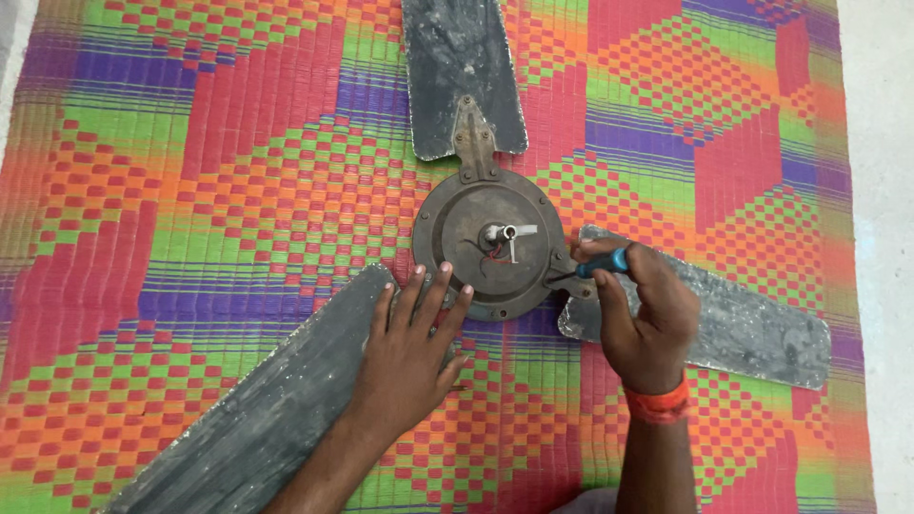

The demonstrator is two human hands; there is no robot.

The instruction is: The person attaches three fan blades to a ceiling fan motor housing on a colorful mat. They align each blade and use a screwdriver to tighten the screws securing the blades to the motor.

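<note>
A dusty ceiling fan lies flat on a woven mat, its round grey motor housing in the middle with a short shaft and red wires at the centre. Three worn grey blades spread out: one upward, one to the lower left, one to the right. My left hand rests flat, fingers spread, on the root of the lower-left blade, fingertips touching the housing's rim. My right hand grips a blue-handled screwdriver whose tip points at the bracket where the right blade joins the housing.
The mat is patterned in red, orange, green and purple and covers most of the view. Pale bare floor shows along the right edge. An orange band circles my right wrist.
</note>
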